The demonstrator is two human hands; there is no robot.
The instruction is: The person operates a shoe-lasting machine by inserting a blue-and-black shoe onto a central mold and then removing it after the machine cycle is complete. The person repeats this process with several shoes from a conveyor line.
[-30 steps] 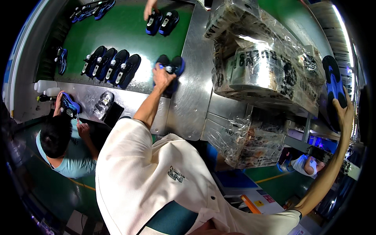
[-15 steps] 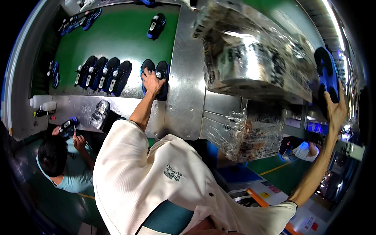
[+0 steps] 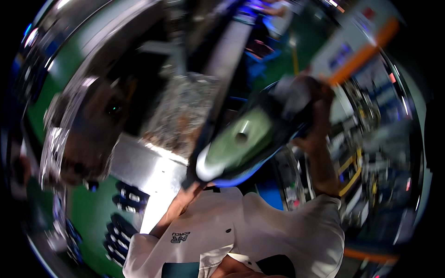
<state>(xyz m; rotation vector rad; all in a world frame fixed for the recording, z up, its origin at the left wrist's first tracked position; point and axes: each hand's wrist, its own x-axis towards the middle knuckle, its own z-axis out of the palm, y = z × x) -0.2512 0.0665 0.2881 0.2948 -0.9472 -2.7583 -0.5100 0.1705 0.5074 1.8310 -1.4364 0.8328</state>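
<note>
Close in front of me, a black shoe with a blue sole (image 3: 252,173) is tilted across the view. Inside its opening sits a green shoe last (image 3: 250,132) with a round dark hole and a pale end. My right hand (image 3: 315,113) is closed round the shoe's far right end, its fingers dark and blurred. At the near left end, my left hand (image 3: 191,194) meets a dark part of the shoe with its fingers closed on it. Motion smears both hands, and some of the fingers are hidden.
Several dark shoes (image 3: 118,238) line the green belt at lower left, with two more shoes (image 3: 131,197) beside a metal ledge (image 3: 143,164). A plastic-wrapped box (image 3: 183,116) stands ahead, near a large wrapped machine part (image 3: 85,134). Another person (image 3: 278,16) is at the far top.
My view has swung to the right. My right hand has brought the raised shoe in front of me. My left hand has left the two shoes on the belt and come to this shoe.
</note>
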